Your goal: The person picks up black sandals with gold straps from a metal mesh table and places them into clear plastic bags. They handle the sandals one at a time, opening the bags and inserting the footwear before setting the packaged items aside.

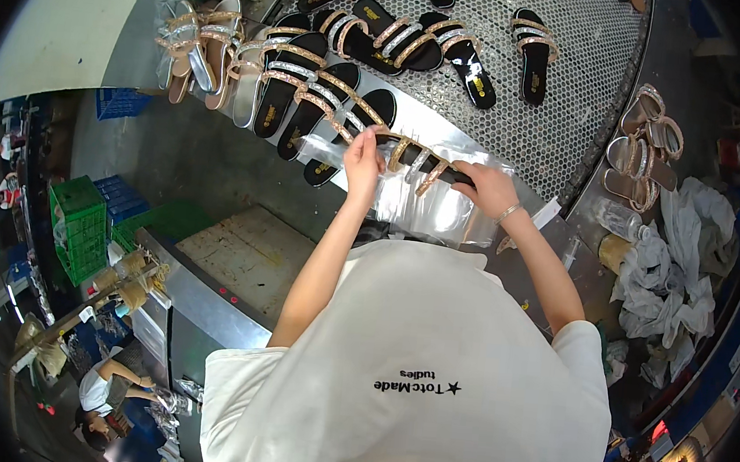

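A black-soled slide sandal (437, 168) with glittery gold and silver straps is held on its side between my two hands. My left hand (363, 164) is closed at its left end, fingertips and thumb pinched together. My right hand (490, 191) grips the other end, thumb and fingers around the sole. Beneath the sandal, clear plastic film (468, 215) lies over the metal edge. Just left of my left hand, several black sandals (307, 120) overlap in a row, soles down, with straps in gold, silver and pink glitter.
More sandals (534, 65) lie on the perforated metal conveyor (565, 116) ahead. Tan-soled sandals (218, 51) are stacked at left, others (641, 153) at right. Crumpled grey plastic (661, 274) lies at right. Green crates (80, 228) stand at left; a seated person (101, 383) is lower left.
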Demonstrator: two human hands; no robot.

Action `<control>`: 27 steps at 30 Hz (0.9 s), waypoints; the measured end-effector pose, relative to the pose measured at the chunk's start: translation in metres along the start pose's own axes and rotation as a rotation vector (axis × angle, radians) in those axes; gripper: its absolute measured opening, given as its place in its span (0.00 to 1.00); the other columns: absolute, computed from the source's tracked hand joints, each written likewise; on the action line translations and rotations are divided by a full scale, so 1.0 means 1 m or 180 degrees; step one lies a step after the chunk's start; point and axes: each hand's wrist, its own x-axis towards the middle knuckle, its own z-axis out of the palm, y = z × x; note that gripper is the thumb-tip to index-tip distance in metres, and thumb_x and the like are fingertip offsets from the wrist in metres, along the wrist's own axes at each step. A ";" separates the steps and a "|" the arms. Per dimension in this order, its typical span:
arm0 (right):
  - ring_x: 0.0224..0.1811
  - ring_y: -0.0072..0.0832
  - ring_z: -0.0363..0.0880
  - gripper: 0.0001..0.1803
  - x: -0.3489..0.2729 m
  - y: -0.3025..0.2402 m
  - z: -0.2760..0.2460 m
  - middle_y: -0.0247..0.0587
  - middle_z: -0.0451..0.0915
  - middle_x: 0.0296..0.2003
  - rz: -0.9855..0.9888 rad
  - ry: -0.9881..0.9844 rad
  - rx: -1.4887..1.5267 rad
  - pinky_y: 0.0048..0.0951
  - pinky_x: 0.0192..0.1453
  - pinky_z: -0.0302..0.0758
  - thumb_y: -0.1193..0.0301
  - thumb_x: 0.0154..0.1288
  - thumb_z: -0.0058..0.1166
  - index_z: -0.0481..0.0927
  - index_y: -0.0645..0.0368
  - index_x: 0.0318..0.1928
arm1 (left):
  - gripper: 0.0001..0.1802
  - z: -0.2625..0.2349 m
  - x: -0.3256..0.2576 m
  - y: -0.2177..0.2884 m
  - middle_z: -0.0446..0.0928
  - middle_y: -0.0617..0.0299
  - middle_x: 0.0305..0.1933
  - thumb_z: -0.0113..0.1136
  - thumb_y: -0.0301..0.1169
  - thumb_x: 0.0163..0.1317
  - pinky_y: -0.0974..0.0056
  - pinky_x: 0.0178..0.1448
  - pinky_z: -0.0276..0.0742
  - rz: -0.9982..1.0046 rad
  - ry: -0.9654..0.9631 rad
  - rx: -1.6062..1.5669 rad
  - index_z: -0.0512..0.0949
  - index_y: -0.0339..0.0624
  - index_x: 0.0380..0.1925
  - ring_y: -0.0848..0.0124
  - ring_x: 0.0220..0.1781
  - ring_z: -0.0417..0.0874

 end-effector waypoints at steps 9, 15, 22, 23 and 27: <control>0.31 0.44 0.78 0.19 0.001 -0.048 -0.027 0.43 0.80 0.32 -0.0147 0.0454 0.0446 0.40 0.33 0.74 0.58 0.59 0.54 0.72 0.45 0.50 | 0.09 0.019 -0.046 0.085 0.72 0.64 0.20 0.60 0.34 0.55 0.66 0.27 0.69 0.3561 -0.1787 0.3665 0.81 0.45 0.36 0.69 0.21 0.72; 0.20 0.26 0.79 0.21 0.020 -0.056 -0.009 0.43 0.78 0.29 0.0786 0.0248 0.4740 0.29 0.18 0.77 0.63 0.59 0.59 0.72 0.63 0.48 | 0.17 0.031 -0.083 0.092 0.64 0.68 0.18 0.64 0.36 0.49 0.66 0.25 0.68 0.4133 -0.2169 0.4206 0.78 0.46 0.41 0.73 0.23 0.70; 0.39 0.22 0.76 0.23 0.014 -0.081 -0.029 0.39 0.75 0.42 0.0392 0.0823 0.4360 0.26 0.37 0.77 0.66 0.65 0.52 0.65 0.63 0.57 | 0.35 0.031 -0.039 0.105 0.69 0.54 0.57 0.50 0.55 0.60 0.57 0.63 0.61 0.0897 -0.0395 -0.0186 0.65 0.40 0.58 0.63 0.59 0.69; 0.44 0.21 0.74 0.24 0.018 -0.079 -0.027 0.40 0.73 0.45 0.0071 0.0836 0.3931 0.26 0.44 0.75 0.66 0.66 0.51 0.64 0.62 0.59 | 0.39 0.021 -0.029 0.096 0.66 0.53 0.60 0.49 0.58 0.59 0.54 0.66 0.58 0.0213 -0.0997 -0.0984 0.60 0.41 0.61 0.63 0.62 0.66; 0.46 0.23 0.75 0.22 0.046 -0.012 -0.061 0.39 0.77 0.45 0.0186 0.0057 0.3695 0.23 0.48 0.71 0.67 0.63 0.54 0.70 0.60 0.56 | 0.35 0.028 -0.032 0.096 0.71 0.53 0.55 0.49 0.54 0.61 0.55 0.61 0.67 -0.0658 -0.1035 -0.1983 0.64 0.37 0.57 0.61 0.56 0.73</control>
